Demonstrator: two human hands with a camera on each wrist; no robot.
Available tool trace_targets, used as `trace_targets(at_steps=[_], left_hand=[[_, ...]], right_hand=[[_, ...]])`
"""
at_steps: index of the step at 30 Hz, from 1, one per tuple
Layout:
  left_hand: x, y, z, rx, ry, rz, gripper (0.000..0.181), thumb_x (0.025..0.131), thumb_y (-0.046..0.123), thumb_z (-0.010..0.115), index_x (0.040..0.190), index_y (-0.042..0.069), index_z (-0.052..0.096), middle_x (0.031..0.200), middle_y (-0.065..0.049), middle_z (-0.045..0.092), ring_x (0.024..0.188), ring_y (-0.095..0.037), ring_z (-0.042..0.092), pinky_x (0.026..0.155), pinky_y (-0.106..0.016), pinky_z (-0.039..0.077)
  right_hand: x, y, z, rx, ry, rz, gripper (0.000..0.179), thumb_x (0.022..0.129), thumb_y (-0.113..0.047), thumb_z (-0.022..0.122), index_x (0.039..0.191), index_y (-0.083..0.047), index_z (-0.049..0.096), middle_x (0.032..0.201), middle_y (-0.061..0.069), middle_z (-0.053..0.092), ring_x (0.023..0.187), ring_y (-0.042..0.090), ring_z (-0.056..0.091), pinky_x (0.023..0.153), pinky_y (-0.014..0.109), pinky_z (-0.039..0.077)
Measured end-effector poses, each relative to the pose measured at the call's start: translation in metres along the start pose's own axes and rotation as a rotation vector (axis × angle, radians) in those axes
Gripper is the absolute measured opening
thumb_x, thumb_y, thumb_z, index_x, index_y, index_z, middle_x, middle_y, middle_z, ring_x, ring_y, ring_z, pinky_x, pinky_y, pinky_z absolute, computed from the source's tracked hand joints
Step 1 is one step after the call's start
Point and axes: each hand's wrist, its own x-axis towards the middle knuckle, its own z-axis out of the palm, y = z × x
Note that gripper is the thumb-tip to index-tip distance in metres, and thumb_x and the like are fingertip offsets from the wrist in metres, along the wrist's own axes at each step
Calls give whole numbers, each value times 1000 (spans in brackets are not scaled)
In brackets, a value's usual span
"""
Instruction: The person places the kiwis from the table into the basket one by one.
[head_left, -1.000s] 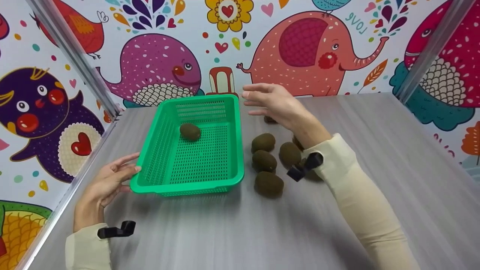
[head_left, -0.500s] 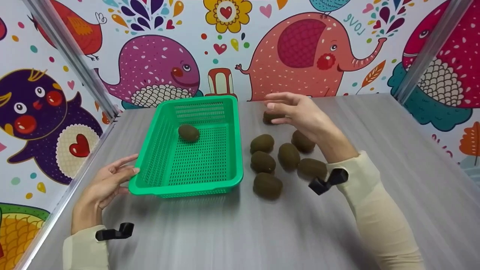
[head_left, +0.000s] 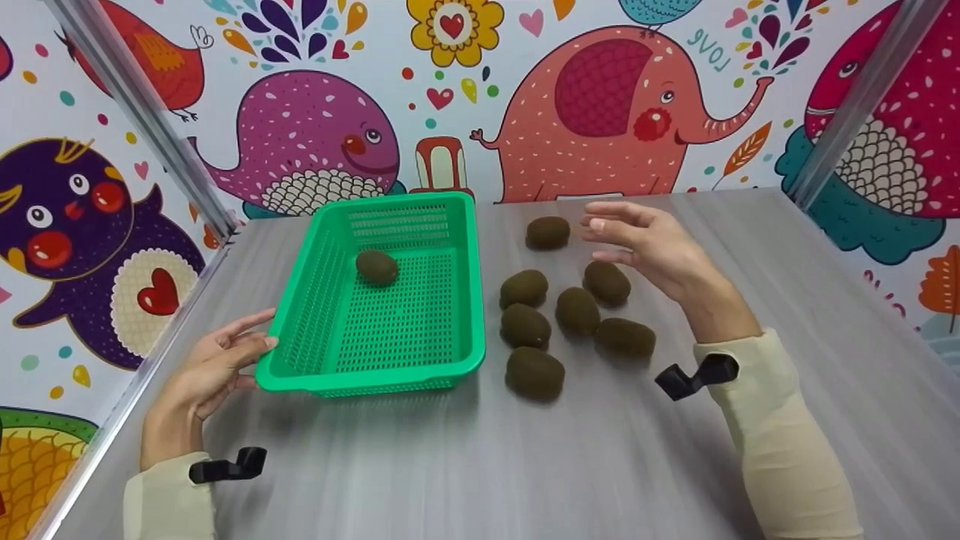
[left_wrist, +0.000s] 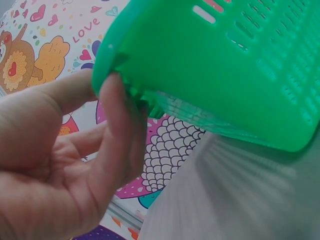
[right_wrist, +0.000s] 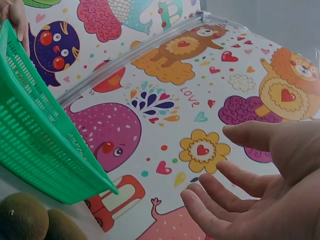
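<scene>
A green perforated plastic basket (head_left: 478,307) stands on the left part of the table. One brown kiwi (head_left: 376,268) lies inside it, toward the back. At the basket's near left corner, my left hand (head_left: 204,375) pinches the rim between thumb and fingers; the left wrist view shows this grip (left_wrist: 117,100) closely. My right hand (head_left: 664,251) hovers over the table with its fingers relaxed and nothing held. Just left of its fingertips is a single kiwi (head_left: 548,232) near the back. Several more kiwis (head_left: 577,311) lie in a loose cluster right of the basket.
The grey table (head_left: 480,480) meets a wall (head_left: 465,97) with cartoon animals at the back. A metal corner post (head_left: 150,112) rises at the left and another post (head_left: 862,105) at the right.
My right hand has moved right and slightly nearer, from beside the basket's far rim to past the back kiwi, uncovering the kiwis beneath it. My left hand keeps its grip on the basket.
</scene>
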Motion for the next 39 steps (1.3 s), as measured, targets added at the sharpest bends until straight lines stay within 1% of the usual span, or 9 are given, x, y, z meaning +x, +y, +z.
trace_targets(at_steps=[5, 11, 15, 20, 26, 29, 32, 35, 39], left_hand=[[0, -1, -1, 1, 0, 3, 55, 100, 21, 63, 150, 15, 40, 106, 10, 71, 89, -9, 73, 70, -31, 64], [0, -1, 0, 13, -5, 1, 59, 100, 22, 62, 152, 13, 36, 106, 10, 70, 90, -9, 73, 71, -30, 64], [0, 0, 0, 15, -7, 4, 60, 100, 22, 62, 153, 12, 35, 107, 10, 70, 91, -9, 73, 72, -31, 64], [0, -1, -1, -3, -7, 5, 58, 100, 21, 62, 152, 14, 38, 107, 9, 71, 90, -9, 73, 72, -31, 64], [0, -1, -1, -47, 0, 15, 46, 100, 17, 63, 143, 20, 47, 106, 8, 74, 90, -10, 74, 69, -31, 64], [-1, -1, -2, -51, -3, 16, 44, 100, 16, 63, 141, 22, 48, 106, 8, 74, 90, -10, 74, 69, -31, 64], [-1, -1, -2, -51, -7, 8, 46, 100, 17, 63, 143, 20, 47, 105, 7, 74, 91, -11, 74, 70, -32, 64], [-1, 0, -2, -34, -7, 0, 51, 100, 19, 63, 147, 18, 43, 106, 8, 73, 91, -10, 74, 71, -32, 64], [-1, 0, -1, 3, -7, -4, 58, 100, 22, 63, 152, 14, 37, 107, 10, 71, 91, -9, 73, 72, -32, 64]], right_hand=[[1, 11, -13, 38, 20, -3, 47, 94, -33, 70, 136, -13, 58, 128, -1, 63, 117, 13, 64, 93, 24, 58], [4, 30, -29, 86, 44, -23, 37, 96, -27, 68, 130, -16, 62, 124, -3, 64, 115, 14, 64, 91, 27, 59], [5, 37, -39, 94, 68, -5, 39, 96, -30, 68, 132, -17, 61, 125, -4, 64, 116, 14, 63, 91, 26, 59], [10, 45, -48, 69, 94, 32, 49, 94, -34, 70, 138, -17, 57, 126, -7, 63, 116, 11, 62, 92, 25, 59], [18, 56, -54, 33, 101, 66, 50, 94, -34, 70, 138, -16, 56, 122, -11, 64, 114, 8, 62, 94, 26, 58], [23, 62, -57, -14, 111, 83, 53, 93, -37, 70, 140, -16, 56, 123, -12, 63, 114, 7, 61, 95, 26, 58], [25, 67, -60, -49, 119, 109, 59, 93, -41, 70, 143, -16, 53, 128, -9, 60, 115, 8, 60, 97, 26, 57], [27, 74, -63, -71, 111, 141, 64, 94, -41, 68, 149, -16, 47, 139, -2, 54, 118, 10, 57, 97, 26, 57], [29, 82, -65, -121, 99, 186, 67, 97, -38, 66, 154, -15, 39, 153, 9, 43, 129, 22, 50, 97, 27, 56]])
